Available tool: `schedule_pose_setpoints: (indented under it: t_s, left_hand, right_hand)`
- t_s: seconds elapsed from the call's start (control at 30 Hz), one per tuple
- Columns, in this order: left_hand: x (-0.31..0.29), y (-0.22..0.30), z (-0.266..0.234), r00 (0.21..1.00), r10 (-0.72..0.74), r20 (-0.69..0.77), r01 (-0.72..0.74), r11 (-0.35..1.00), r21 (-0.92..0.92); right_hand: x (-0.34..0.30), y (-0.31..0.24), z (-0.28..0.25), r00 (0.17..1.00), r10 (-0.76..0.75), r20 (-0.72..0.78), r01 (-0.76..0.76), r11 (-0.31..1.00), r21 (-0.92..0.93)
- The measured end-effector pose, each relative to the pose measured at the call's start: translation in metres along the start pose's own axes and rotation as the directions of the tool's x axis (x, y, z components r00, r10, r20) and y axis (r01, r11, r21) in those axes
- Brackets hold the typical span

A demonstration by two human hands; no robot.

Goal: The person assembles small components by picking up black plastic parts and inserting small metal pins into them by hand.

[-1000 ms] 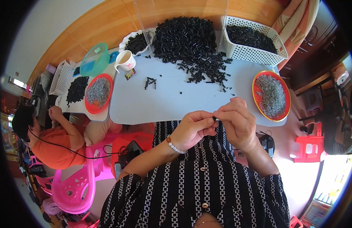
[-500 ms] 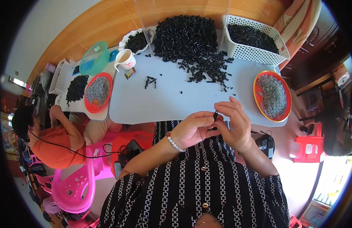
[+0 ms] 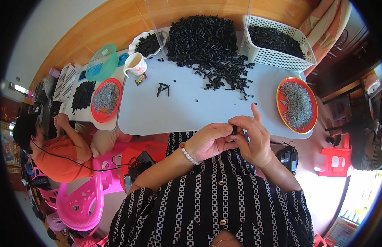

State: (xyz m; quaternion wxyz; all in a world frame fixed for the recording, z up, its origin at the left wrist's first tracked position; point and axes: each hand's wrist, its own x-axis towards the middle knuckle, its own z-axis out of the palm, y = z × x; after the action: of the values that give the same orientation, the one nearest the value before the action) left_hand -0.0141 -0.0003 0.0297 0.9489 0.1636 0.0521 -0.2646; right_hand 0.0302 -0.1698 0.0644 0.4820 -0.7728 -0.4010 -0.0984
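Between my two hands, just off the table's near edge, is a small black plastic piece [image 3: 234, 130]. My left hand [image 3: 209, 142] pinches it between thumb and fingers. From the other side, the thumb and bent index finger of my right hand [image 3: 253, 142] close on the same piece, while another finger points up. Straight ahead spreads a big heap of short black pieces [image 3: 203, 41]. Thin silvery parts [image 3: 298, 105] fill a red plate [image 3: 284, 116] at the right. A few longer black pieces [image 3: 163, 88] lie on the table to the left.
A white perforated basket [image 3: 277, 60] of black pieces stands at the far right. Far left are a cup [image 3: 135, 66], a scalloped bowl [image 3: 133, 46] and a green basket [image 3: 101, 68]. A person in orange [image 3: 63, 158] sits at the left by another red plate [image 3: 102, 118].
My right index finger has bent down over the black piece, which now sits lower and looks more upright between my fingers. My left hand has hardly moved.
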Motion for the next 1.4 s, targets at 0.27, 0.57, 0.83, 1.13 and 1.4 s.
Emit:
schedule_pose_setpoints:
  t_s: [0.27, 0.57, 0.83, 1.13, 1.4]
  left_hand:
    - [0.005, -0.002, -0.011, 0.999, -0.003, 0.051, 0.001, 0.999, 0.033]
    - [0.015, 0.035, -0.013, 0.962, 0.196, -0.188, -0.029, 0.764, 0.645]
    - [0.050, 0.144, -0.082, 0.551, 0.796, 0.251, 0.171, -0.402, 0.900]
    - [0.069, 0.192, -0.106, 0.504, 0.817, 0.279, 0.404, -0.509, 0.760]
    - [0.057, 0.177, -0.109, 0.531, 0.788, 0.311, 0.373, -0.547, 0.750]
  right_hand:
    - [0.001, 0.005, 0.002, 1.000, -0.024, 0.006, 0.024, 1.000, 0.003]
    - [0.044, 0.051, -0.016, 0.978, 0.146, -0.151, -0.159, 0.984, -0.080]
    - [0.144, 0.154, -0.102, 0.931, -0.037, -0.362, -0.160, 0.853, -0.497]
    - [0.085, 0.137, -0.110, 0.947, 0.195, -0.255, -0.304, 0.795, -0.525]
    - [0.015, 0.124, -0.118, 0.882, 0.468, -0.055, -0.310, 0.491, -0.814]
